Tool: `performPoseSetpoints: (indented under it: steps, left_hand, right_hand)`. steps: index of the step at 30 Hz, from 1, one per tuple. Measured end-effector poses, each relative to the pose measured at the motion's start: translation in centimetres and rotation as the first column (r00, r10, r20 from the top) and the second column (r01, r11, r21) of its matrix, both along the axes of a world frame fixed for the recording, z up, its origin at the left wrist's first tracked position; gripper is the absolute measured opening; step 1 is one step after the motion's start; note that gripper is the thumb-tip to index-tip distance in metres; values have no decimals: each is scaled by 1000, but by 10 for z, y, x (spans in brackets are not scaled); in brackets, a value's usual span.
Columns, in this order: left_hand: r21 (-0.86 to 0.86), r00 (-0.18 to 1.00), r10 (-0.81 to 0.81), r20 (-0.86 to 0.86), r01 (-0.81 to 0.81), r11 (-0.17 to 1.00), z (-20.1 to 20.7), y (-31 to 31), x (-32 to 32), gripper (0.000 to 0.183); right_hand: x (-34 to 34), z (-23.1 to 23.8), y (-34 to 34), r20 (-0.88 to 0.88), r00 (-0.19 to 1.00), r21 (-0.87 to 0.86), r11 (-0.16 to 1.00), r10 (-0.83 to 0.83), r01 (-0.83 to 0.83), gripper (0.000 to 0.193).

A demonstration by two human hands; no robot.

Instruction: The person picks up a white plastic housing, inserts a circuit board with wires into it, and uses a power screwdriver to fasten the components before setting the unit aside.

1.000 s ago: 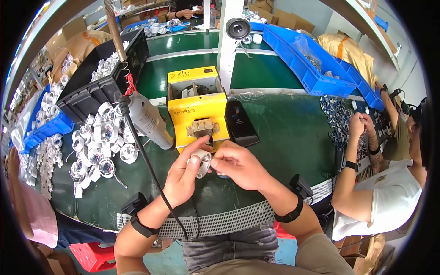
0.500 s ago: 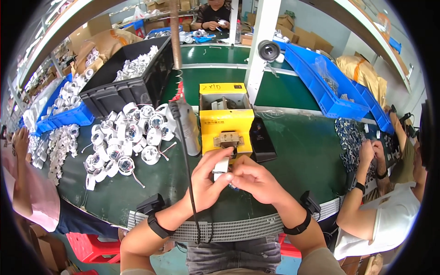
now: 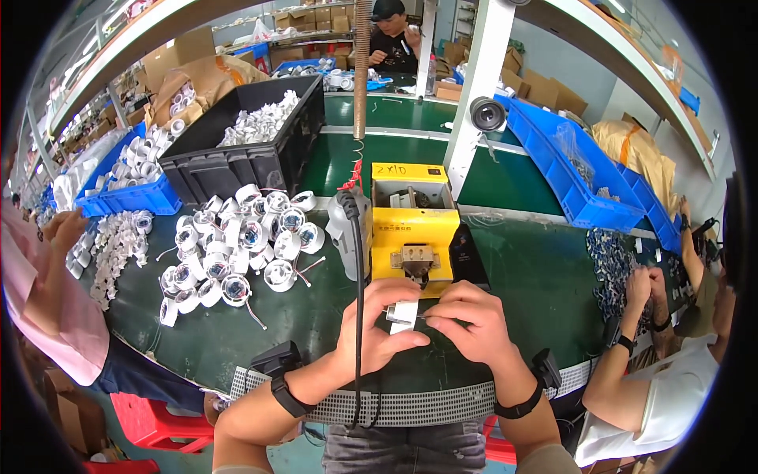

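Dark green worktop stretches across a crowded workshop. Over on the left, a person in a pink top sits by a loose heap of small white pieces. Next comes a blue tray of white round parts, then a black crate with more white pieces inside. Nearer me, white ring-shaped housings lie piled up, some trailing wires. A grey tool hangs below a coiled spring. Just right of it, the left hand grips a white round part, in front of a yellow machine. Beside it, the right hand pinches a thin piece, too small to identify, against or near the part's right side. Beyond, a black phone lies by the machine, and farther right someone in a white shirt works at small dark pieces.
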State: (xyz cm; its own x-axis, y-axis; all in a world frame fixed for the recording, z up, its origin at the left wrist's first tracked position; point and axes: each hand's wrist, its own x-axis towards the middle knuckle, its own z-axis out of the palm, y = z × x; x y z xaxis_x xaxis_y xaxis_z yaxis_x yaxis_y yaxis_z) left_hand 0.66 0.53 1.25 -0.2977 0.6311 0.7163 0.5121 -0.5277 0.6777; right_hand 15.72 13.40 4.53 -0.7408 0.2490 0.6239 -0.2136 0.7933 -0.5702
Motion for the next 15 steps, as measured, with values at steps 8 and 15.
performPoseSetpoints:
  steps: [8, 15]
  left_hand:
    - [-52, 997, -31, 69, 34, 998, -1, -2, 2, 57]
    - [-35, 994, -105, -41, 104, 994, 12, -2, 3, 54]
  right_hand:
    - [0, 3, 2, -17, 999, 19, 999, 50, -50, 14]
    - [1, 1, 0, 12, 997, -136, 988, 82, -80, 13]
